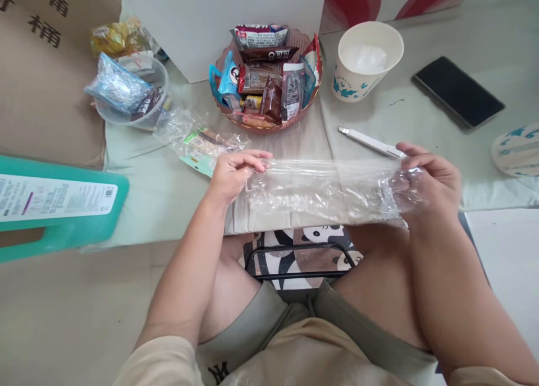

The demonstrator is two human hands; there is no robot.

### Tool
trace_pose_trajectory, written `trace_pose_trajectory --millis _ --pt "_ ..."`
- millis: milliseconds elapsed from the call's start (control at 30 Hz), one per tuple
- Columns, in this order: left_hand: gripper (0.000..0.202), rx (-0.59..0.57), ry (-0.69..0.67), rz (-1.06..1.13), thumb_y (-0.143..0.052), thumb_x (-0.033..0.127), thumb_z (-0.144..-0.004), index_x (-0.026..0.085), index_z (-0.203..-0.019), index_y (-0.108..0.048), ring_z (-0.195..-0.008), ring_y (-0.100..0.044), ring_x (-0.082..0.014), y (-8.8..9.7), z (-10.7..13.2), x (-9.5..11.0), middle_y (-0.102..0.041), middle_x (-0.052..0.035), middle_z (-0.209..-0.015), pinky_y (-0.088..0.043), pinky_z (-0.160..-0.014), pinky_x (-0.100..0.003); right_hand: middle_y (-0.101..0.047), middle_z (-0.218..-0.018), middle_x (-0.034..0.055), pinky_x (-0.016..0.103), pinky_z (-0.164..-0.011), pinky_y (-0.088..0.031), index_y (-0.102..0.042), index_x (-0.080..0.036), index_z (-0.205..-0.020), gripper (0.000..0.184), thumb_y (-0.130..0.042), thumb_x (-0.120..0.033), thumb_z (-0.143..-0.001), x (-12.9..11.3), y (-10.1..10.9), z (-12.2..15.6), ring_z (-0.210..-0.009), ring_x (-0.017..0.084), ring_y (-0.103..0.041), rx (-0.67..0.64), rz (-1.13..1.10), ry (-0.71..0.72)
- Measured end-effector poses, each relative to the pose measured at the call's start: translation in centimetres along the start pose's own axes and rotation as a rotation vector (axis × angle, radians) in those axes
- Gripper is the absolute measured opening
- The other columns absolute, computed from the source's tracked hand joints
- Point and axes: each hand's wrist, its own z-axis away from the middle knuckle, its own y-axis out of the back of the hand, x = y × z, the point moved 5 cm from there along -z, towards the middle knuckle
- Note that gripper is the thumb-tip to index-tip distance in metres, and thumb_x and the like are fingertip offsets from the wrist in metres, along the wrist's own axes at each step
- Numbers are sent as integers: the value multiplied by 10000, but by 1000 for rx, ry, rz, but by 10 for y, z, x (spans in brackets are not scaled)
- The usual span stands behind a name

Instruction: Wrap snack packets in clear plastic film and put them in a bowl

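A clear plastic bag [320, 192] is stretched sideways between my two hands at the table's front edge. My left hand [236, 173] pinches its left end between thumb and fingers. At the other end, my right hand [433, 178] grips the crinkled plastic, part of which lies over the fingers. Just behind the bag rests a white utility knife [370, 142], its near end close to my right fingertips. Left of my left hand are a green snack packet [202, 150] and crumpled clear wrapping [179, 128].
Behind stands a bowl of wrapped snacks [273, 125], with a paper cup [349, 86] and a black phone [458, 91] to the right. A round patterned lid [517, 150] lies far right. On the left are a plastic tub of wrappers [162, 86], a cardboard box [46, 94] and a green jug [113, 192].
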Motion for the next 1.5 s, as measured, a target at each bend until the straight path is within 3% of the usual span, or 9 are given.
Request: trace_pose_trajectory --millis 133,300,533,667,867,1033,1233,1367,1500 --pt "105 23 17 65 -718 103 -633 193 -582 -731 -781 -735 -129 2 1 3 -753 -47 -1041 -629 -847 -350 -715 -1219 100 329 -483 -339 -607 -210 -618 87 -684 -172 -636 3 2 3 -541 105 -500 125 -150 -175" --pt "102 26 147 125 -689 153 -686 167 -602 -745 -879 -747 -178 4 0 -6 -753 -96 -1089 -631 -845 -341 -722 -1151 129 416 -754 -542 -733 -225 -699 64 -715 -165 -686 0 -1 9 -1203 342 -636 7 33 -187" --pt "198 160 201 149 -845 325 -635 164 -623 -731 -685 -662 -109 -2 -3 -11 -723 -27 -724 -544 -645 -208 -707 -1149 134 519 -1057 -489 -642 -203 -596 362 -555 -447 -850 0 6 19 -1124 302 -663 57 98 -75" --pt "237 123 228 248 -869 329 -597 147 -657 -729 -746 -674 -104 -9 -1 -4 -746 -47 -831 -539 -664 -199 -643 -1256 139 580 -1119 -419 -698 -212 -764 286 -731 -472 -650 -6 -6 27 -1246 365 -585 -194 510 -48" --pt "316 -5 175 207 -817 164 -604 175 -901 -712 -875 -698 -160 -10 6 7 -725 -50 -1005 -556 -634 -224 -537 -1453 168 693 -1132 -353 -661 -244 -1084 460 -724 -469 -688 -44 -13 37 -1401 458 -463 -452 841 90" --pt "479 -304 129 247 -742 65 -591 202 -1047 -691 -1044 -715 -216 -19 15 14 -607 -70 -1391 -600 -630 -231 -692 -1287 122 551 -1034 -500 -646 -269 -1217 492 -709 -487 -781 -91 -46 10 -1201 344 -651 -385 587 190" --pt "548 -393 122 239 -845 170 -669 279 -1181 -683 -1105 -732 -258 -26 15 14 -636 -46 -1394 -646 -742 -286 -716 -684 29 319 -594 -503 -741 -209 -875 224 -697 -421 -821 -63 -121 11 -587 163 -635 -945 397 -23" --pt "458 -211 247 258 -773 429 -851 279 -1263 -641 -1065 -763 -293 -26 10 8 -723 -68 -1217 -663 -776 -392 -599 -511 -15 256 -456 -385 -647 -207 -703 245 -668 -380 -876 -46 -109 7 -429 100 -500 -649 205 -217" --pt "317 -163 377 257 -771 429 -865 169 -1034 -703 -819 -774 -192 -39 9 0 -771 -88 -984 -635 -670 -282 -617 -534 -19 243 -433 -381 -626 -204 -735 205 -721 -334 -863 -39 -94 2 -413 92 -501 -446 95 -299"
